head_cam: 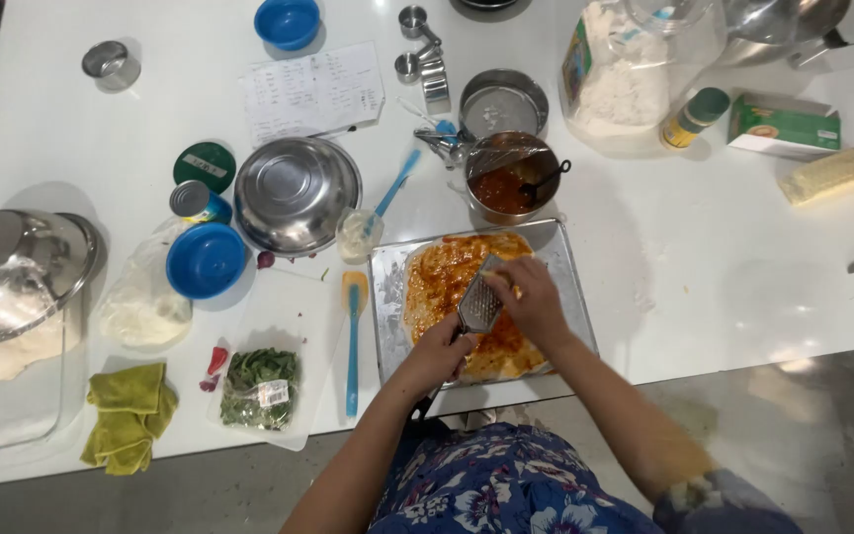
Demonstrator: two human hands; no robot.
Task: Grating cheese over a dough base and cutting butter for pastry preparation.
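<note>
Now steadying stiff, light grater [479,303] by handle, left hand [440,351] wrapped; right hand [533,297] pinching crumbly cheese over pizza [444,278]

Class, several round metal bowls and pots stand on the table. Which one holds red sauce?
The small pot just beyond the baking tray, with a black ladle resting in it; the others show no sauce.

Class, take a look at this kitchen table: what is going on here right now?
A person stands at a white table and holds a small metal grater over a sauced pizza base lying on a metal tray. The left hand grips the grater from below; the right hand presses something against its face, too small to identify. A pot of red sauce with a ladle stands just beyond the tray, and a blue spatula lies to its left.
</note>
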